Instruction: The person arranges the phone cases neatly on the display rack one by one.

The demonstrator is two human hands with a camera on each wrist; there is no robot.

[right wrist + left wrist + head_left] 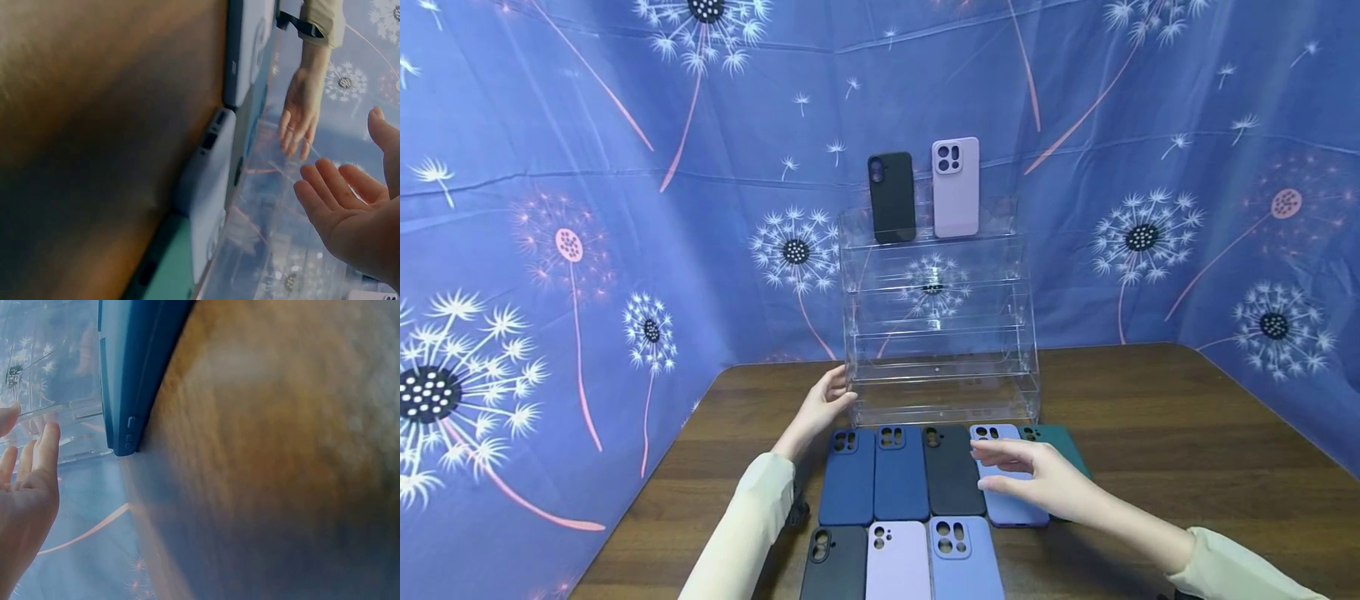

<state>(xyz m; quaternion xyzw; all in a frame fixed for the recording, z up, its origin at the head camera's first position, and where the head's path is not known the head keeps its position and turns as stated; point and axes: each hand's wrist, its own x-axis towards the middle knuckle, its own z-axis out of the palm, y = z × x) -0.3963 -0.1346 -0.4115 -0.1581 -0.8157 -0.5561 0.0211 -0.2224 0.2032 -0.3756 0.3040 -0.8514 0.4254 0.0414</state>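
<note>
My left fingers [827, 393] relaxed, beside the clear rack [940, 379], my right fingers [1024, 456] loosely straight, over a pale-blue case [1011, 506]

The right hand [1047, 479] partly covers the periwinkle case [1011, 507] and green case [1058, 442]. The head view's lower edge truncates the front-row cases [898, 568]. The left wrist view blurs the tabletop [269, 431].

A blue fabric backdrop [715, 250] – printed with white and pink dandelions – hangs behind a brown wood-grain bench [1150, 417] with rounded far corners.
</note>
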